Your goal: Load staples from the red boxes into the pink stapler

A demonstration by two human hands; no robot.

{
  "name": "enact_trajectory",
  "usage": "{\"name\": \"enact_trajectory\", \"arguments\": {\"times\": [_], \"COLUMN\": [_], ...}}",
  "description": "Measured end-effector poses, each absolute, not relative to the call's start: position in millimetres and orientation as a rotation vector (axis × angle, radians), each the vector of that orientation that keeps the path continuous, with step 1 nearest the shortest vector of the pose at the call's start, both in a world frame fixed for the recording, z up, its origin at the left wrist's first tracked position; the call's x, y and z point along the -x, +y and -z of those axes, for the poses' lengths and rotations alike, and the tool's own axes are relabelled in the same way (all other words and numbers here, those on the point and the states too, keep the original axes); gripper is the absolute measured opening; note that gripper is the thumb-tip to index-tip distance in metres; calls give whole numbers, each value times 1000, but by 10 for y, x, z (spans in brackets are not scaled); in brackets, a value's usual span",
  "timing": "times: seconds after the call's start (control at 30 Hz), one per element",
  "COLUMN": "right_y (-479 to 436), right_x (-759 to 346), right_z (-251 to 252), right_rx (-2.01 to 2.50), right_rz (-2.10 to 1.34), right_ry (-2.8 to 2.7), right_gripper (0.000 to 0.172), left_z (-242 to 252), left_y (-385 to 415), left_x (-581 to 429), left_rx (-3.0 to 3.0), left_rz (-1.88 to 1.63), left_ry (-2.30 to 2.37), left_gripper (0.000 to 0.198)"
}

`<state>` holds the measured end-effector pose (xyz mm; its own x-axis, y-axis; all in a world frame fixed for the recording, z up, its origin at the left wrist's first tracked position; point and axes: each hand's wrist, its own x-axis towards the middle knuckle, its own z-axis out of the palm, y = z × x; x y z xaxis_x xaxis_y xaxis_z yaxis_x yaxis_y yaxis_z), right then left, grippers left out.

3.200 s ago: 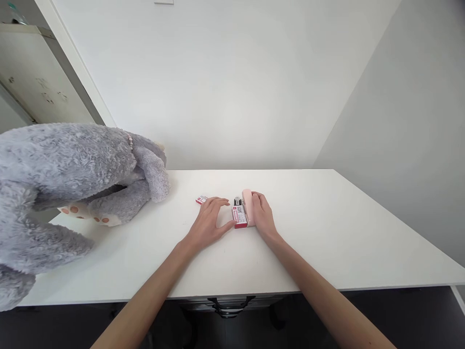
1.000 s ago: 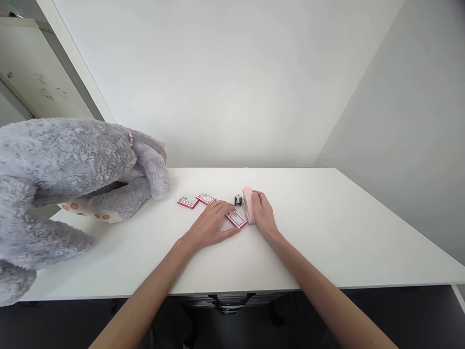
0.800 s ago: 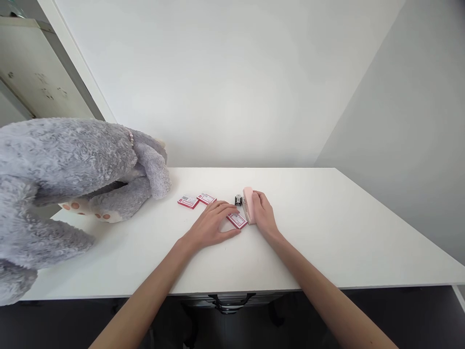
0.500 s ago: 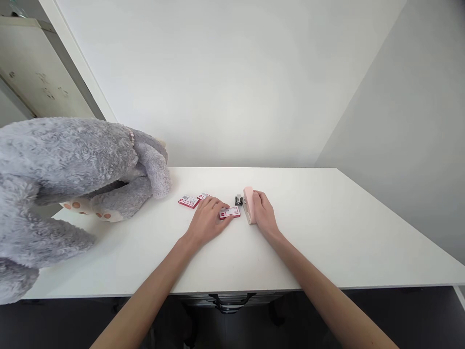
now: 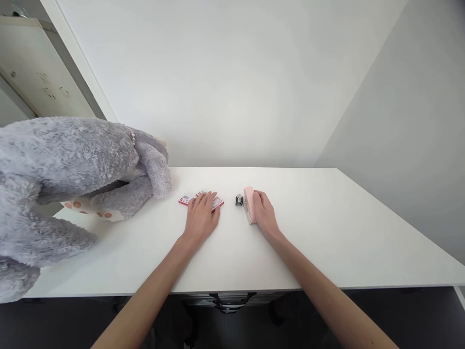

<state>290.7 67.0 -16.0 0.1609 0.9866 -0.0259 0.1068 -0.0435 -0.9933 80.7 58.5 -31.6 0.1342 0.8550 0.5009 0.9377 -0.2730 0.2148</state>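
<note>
Red-and-white boxes lie clustered on the white desk (image 5: 308, 237), left of its middle, partly hidden under the person's left hand (image 5: 199, 216). That hand is palm down, its fingers reaching forward over them; the box on the right (image 5: 218, 201) shows between index finger and thumb, and whether the hand grips it or merely covers it cannot be told. The box on the left (image 5: 184, 198) juts out beyond the fingers, while a corner of another, the far box (image 5: 199, 193), peeks out ahead of them.

Well apart to the right, the right hand (image 5: 264, 212) is closed around the right side of a pink stapler (image 5: 249, 195), which is on the desk with its length running away from the person. Just left of the stapler sits a small black-and-silver object (image 5: 239, 199). A large grey plush toy (image 5: 72, 150) fills the desk's left side.
</note>
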Motion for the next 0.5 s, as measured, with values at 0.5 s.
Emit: {"name": "enact_trajectory", "arguments": {"times": [0.5], "right_y": [663], "right_x": [-2909], "right_z": [160], "right_rx": [1310], "right_rz": [-1078], "right_ry": [-1133], "right_gripper": [47], "left_z": [325], "left_y": [602], "left_x": [-781], "left_rx": [2092], "left_rz": [875], "left_ry": [-1800], "left_gripper": [38]}}
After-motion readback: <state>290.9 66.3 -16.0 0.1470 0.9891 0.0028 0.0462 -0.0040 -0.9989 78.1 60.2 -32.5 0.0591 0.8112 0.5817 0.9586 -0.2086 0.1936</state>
